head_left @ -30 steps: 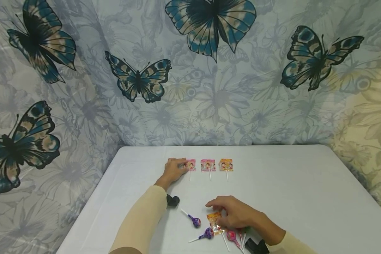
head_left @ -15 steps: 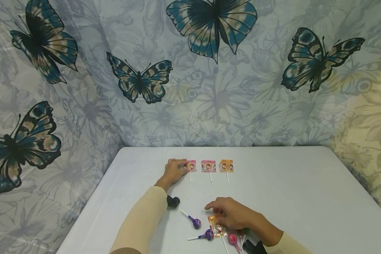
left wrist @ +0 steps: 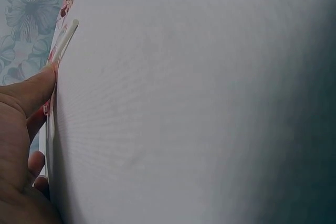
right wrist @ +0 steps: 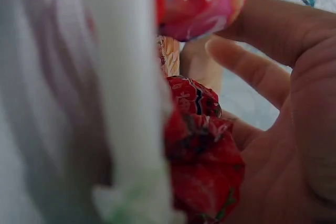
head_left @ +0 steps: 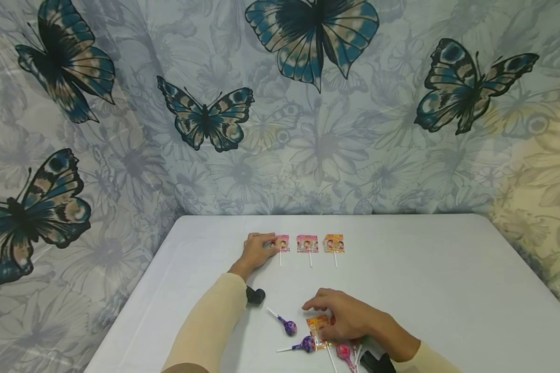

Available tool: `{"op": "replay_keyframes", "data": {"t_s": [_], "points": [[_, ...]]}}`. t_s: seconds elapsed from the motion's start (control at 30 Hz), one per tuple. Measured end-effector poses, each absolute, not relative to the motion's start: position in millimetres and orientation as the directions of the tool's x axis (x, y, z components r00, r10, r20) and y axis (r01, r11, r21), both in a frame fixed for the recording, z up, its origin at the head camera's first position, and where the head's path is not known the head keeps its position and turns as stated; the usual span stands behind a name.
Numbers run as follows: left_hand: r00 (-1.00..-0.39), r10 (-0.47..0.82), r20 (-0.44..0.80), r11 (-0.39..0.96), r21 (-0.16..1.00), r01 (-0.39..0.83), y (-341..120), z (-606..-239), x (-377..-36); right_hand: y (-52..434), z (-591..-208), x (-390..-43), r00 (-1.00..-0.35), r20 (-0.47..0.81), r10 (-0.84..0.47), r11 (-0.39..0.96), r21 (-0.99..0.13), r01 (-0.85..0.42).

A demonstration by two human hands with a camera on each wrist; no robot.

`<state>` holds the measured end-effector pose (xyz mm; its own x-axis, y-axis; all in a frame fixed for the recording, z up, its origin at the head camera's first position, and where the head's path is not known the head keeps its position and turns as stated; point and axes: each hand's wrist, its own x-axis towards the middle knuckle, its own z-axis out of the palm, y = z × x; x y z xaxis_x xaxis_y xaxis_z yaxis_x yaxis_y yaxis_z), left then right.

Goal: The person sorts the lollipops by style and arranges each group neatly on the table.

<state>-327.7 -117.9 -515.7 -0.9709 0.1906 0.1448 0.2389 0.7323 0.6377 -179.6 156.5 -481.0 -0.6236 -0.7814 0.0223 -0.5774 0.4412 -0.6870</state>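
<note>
My left hand (head_left: 257, 250) rests with relaxed fingers on the leftmost of three flat lollipops (head_left: 281, 243) lined up on the white table (head_left: 424, 280). My right hand (head_left: 344, 316) pinches an orange-wrapped lollipop (head_left: 318, 329) among loose ones near me.

My two bare hands show from the wrists down: no rings, no gloves, no polish on the short plain nails. Behind the fingers of my left hand (head_left: 256, 249), a snug cream-coloured sleeve (head_left: 210, 321) runs back along the forearm, smooth and unmarked. A matching cream cuff (head_left: 424, 360) sits behind my right hand (head_left: 350, 317). Under each wrist hangs a small black camera unit (head_left: 254, 295), rounded and matte.
</note>
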Motion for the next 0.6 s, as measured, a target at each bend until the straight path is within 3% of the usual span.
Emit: {"op": "replay_keyframes", "data": {"t_s": [0.6], "points": [[-0.971, 0.192, 0.143, 0.726, 0.645, 0.239, -117.5, -515.3, -327.7, 158.3, -479.7, -174.1, -0.638, -0.055, -0.768, 0.502, -0.67, -0.547]]}}
